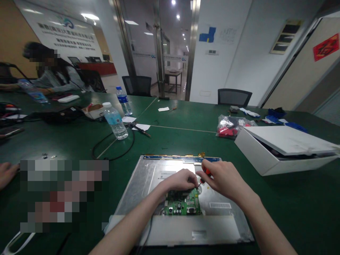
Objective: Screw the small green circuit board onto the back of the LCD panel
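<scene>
A silver metal display panel lies flat on the green table, a blue circuit strip along its far edge. On its middle sits a green circuit board. My right hand is closed round a red-handled screwdriver, whose shaft points down and left toward the board's upper right corner. My left hand is over the board's far edge, fingers bent together near the screwdriver tip. Whatever lies between its fingertips is too small to make out. A dark cable runs from under my left forearm toward the near edge.
An open white box and a bag of red items stand at the right. Two water bottles and a black cable are left of centre. A person sits far left; another hand shows at the left edge.
</scene>
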`<state>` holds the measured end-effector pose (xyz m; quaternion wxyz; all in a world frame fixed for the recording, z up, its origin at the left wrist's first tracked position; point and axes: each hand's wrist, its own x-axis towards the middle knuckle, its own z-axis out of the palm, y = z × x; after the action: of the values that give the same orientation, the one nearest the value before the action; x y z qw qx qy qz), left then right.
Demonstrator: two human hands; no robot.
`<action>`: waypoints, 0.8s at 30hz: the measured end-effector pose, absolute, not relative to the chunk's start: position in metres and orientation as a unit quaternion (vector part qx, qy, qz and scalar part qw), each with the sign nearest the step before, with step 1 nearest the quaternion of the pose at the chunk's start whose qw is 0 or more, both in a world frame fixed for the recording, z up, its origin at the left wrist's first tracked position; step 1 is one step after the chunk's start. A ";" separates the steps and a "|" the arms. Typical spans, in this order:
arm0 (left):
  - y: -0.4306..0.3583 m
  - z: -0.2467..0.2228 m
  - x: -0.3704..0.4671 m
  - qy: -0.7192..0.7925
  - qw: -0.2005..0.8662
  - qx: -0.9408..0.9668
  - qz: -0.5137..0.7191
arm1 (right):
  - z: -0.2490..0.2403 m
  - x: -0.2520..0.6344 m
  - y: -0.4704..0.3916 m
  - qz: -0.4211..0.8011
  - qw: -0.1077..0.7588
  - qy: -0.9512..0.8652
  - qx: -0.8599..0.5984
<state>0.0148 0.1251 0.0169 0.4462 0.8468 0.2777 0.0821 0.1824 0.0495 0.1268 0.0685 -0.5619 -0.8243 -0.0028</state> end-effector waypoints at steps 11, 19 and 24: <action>0.124 0.019 0.014 0.293 0.445 0.842 0.084 | 0.131 0.185 0.047 0.015 0.070 -0.824 -0.562; 0.125 0.017 0.015 0.291 0.439 0.846 0.080 | 0.129 0.187 0.044 0.019 0.115 -0.826 -0.551; 0.124 0.016 0.014 0.291 0.445 0.843 0.081 | 0.128 0.185 0.048 0.010 0.074 -0.818 -0.570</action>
<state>0.0141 0.1244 0.0163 0.4449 0.8432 0.2906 0.0807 0.1853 0.0476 0.1284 0.0737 -0.5704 -0.8180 0.0101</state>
